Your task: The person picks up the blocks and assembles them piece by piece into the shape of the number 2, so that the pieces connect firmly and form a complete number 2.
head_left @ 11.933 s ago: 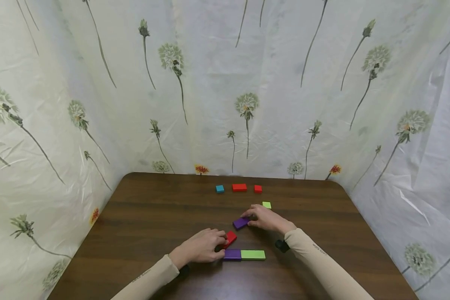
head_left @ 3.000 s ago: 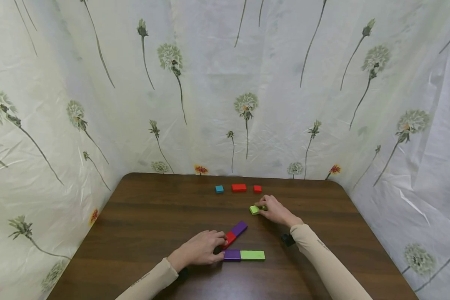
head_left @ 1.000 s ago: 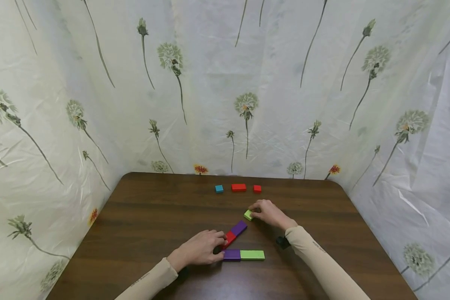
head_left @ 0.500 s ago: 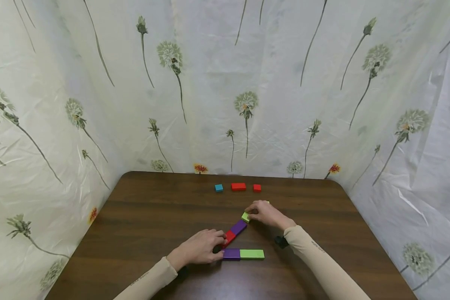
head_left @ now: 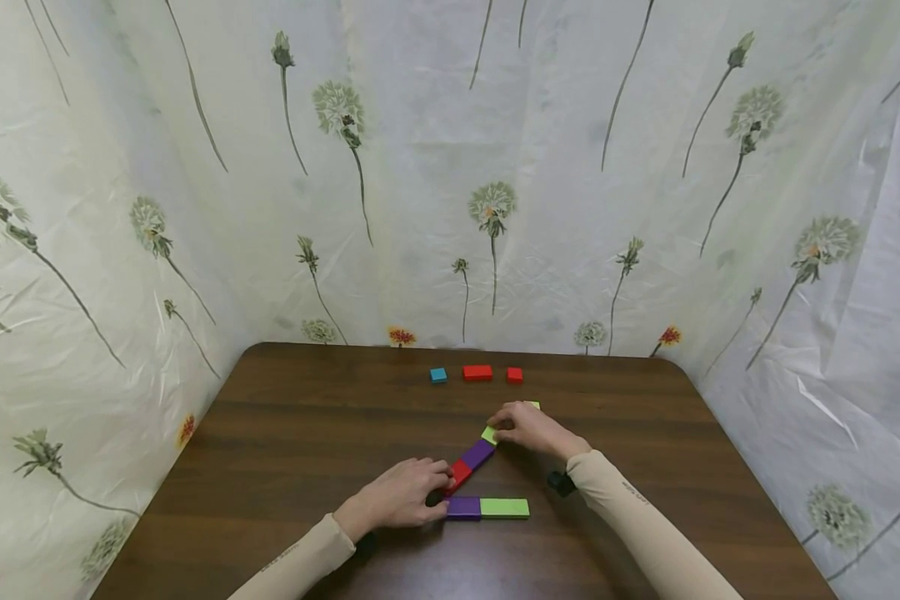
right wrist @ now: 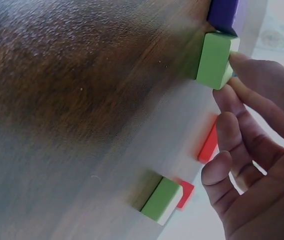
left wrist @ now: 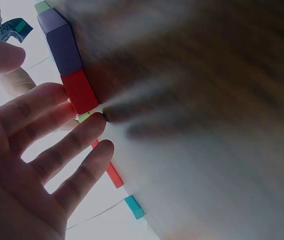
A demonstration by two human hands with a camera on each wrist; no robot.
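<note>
My right hand (head_left: 536, 429) pinches a small lime-green block (right wrist: 213, 60) between thumb and index finger. That block touches the far end of a purple block (head_left: 477, 454), which adjoins a red block (head_left: 460, 474) in a slanting row. Beside the red block's near end lies my left hand (head_left: 405, 494); in the left wrist view its fingers are fairly straight, the index finger against the red block, the thumb apart. Just below, a second purple block (head_left: 463, 507) and a long lime-green block (head_left: 505, 508) form a level row, its left end near my left thumb.
Behind my right hand sits another lime-green block (right wrist: 162, 200), partly hidden in the head view. A blue block (head_left: 438, 375), a long red block (head_left: 477, 372) and a small red block (head_left: 514, 375) line the back of the brown table (head_left: 307, 417). A flowered curtain (head_left: 412, 167) encloses it.
My right hand set the purple block against the red one, then took the small lime-green block from the right and slid it left to the purple block's far end. The left hand stays put.
</note>
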